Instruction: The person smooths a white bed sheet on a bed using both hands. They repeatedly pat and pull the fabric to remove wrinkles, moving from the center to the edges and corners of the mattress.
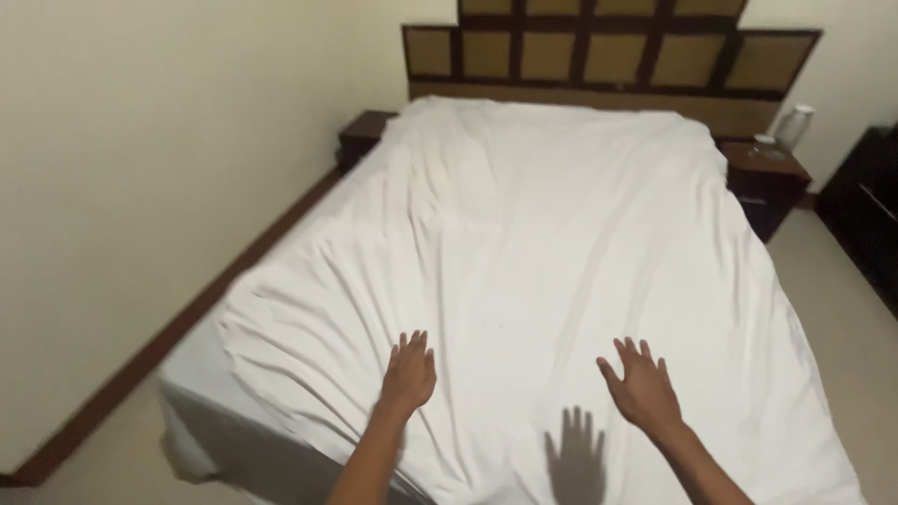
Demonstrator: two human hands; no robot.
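Observation:
A white sheet (543,243) covers the whole bed, wrinkled in long folds that run toward the near end. My left hand (409,371) is flat and open over the sheet near the foot of the bed, fingers together and pointing away from me. My right hand (641,383) hovers a little above the sheet with fingers spread; its shadow falls on the cloth just left of it. Neither hand holds anything.
A dark wooden headboard (608,56) with tan panels stands at the far end. A dark nightstand (363,131) sits at the far left, another (767,182) at the far right with a white jug (795,126). A cream wall runs along the left; dark furniture (870,206) is at the right edge.

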